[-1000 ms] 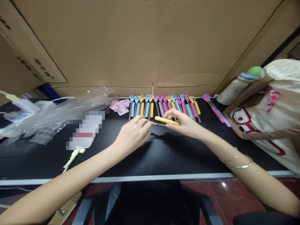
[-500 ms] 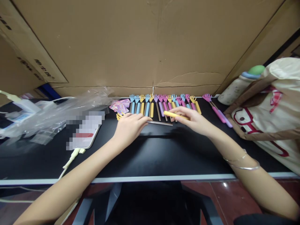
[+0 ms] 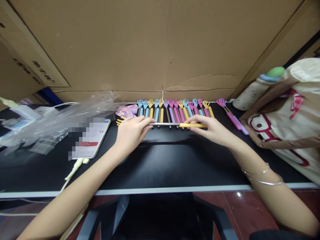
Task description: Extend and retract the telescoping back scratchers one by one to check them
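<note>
Both hands hold one yellow telescopic back scratcher (image 3: pixel 175 125) stretched sideways above a black table (image 3: pixel 160 163). My left hand (image 3: pixel 131 131) is closed near its claw end, whose yellow prongs stick out at the left. My right hand (image 3: pixel 208 128) pinches the yellow handle. A bare metal rod spans the gap between the hands. Just behind it lies a row of several back scratchers (image 3: pixel 175 111) in blue, yellow, pink and purple, claws pointing at the cardboard wall.
A phone (image 3: pixel 91 138) on a cable lies left of my hands, beside crumpled clear plastic bags (image 3: pixel 57 121). Small pink cards (image 3: pixel 126 111) sit by the row. Two pink-purple scratchers (image 3: pixel 232 116), a bottle (image 3: pixel 255 88) and a cloth bag (image 3: pixel 287 120) stand at the right.
The hands have moved apart, the right one sliding right with the yellow handle. The scratcher's metal rod has drawn out longer, and its claw now shows left of my left hand.
</note>
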`<state>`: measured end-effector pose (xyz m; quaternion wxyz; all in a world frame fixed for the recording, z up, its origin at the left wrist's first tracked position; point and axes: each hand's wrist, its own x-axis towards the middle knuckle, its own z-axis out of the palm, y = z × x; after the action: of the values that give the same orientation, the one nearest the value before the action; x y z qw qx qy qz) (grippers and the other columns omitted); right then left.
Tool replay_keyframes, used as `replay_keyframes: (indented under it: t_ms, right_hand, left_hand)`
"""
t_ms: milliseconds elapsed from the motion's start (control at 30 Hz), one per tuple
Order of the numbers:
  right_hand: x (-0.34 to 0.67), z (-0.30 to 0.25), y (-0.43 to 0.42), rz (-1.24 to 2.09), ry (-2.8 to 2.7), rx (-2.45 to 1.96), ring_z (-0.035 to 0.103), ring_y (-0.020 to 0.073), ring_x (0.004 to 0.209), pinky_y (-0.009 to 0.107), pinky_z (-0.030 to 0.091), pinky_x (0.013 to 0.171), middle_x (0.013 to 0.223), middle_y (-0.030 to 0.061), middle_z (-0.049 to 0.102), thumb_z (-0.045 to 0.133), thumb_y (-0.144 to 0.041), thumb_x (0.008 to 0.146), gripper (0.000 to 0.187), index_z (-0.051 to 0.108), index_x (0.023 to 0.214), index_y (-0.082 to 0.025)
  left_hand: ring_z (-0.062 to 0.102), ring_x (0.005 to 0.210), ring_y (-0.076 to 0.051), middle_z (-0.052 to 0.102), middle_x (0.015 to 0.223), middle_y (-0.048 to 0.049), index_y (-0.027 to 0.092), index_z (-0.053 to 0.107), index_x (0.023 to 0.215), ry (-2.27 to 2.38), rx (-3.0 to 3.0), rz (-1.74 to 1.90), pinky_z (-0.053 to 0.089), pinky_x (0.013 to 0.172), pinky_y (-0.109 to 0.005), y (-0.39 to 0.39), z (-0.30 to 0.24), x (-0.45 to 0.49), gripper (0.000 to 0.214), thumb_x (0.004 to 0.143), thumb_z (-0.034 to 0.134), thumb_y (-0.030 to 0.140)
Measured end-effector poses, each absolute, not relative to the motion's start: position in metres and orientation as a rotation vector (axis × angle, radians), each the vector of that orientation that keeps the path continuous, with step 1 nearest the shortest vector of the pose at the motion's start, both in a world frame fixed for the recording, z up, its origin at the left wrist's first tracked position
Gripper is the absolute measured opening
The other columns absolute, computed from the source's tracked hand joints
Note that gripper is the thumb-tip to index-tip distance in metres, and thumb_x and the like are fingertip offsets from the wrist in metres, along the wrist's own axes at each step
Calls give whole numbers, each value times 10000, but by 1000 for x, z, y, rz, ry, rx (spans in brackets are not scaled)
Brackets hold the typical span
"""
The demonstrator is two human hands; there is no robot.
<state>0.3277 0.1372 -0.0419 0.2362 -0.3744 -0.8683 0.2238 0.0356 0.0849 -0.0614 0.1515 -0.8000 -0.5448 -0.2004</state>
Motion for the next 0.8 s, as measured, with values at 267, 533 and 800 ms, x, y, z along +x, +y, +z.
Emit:
replay_keyframes:
  t_ms: [267, 533, 800]
  right_hand:
    - [328, -43, 136, 633, -2370, -1038, 616, 215, 879, 320, 436, 773, 926, 50, 669, 545, -413, 875, 270, 625, 1039, -213]
    - [326, -47, 136, 625, -2369, -1026, 624, 204, 838, 310, 453, 750, 898, 47, 675, 530, -446, 889, 283, 612, 1037, -219]
    - [330, -48, 137, 769, -2362, -1008, 637, 186, 863, 288, 456, 775, 949, 54, 683, 486, -460, 932, 336, 610, 1116, -208]
  left_hand:
    - [630, 819, -176, 687, 905, 12, 290, 630, 1078, -1553, -2313, -580, 389, 723, -313, 86, -66, 36, 231, 975, 434, 355]
    - [634, 820, -183, 691, 888, 2, 288, 652, 1088, -1543, -2290, -583, 391, 719, -311, 86, -67, 36, 258, 978, 428, 353]
    - [608, 817, -185, 709, 866, 3, 308, 696, 1080, -1492, -2266, -683, 389, 662, -295, 87, -66, 34, 283, 968, 448, 384]
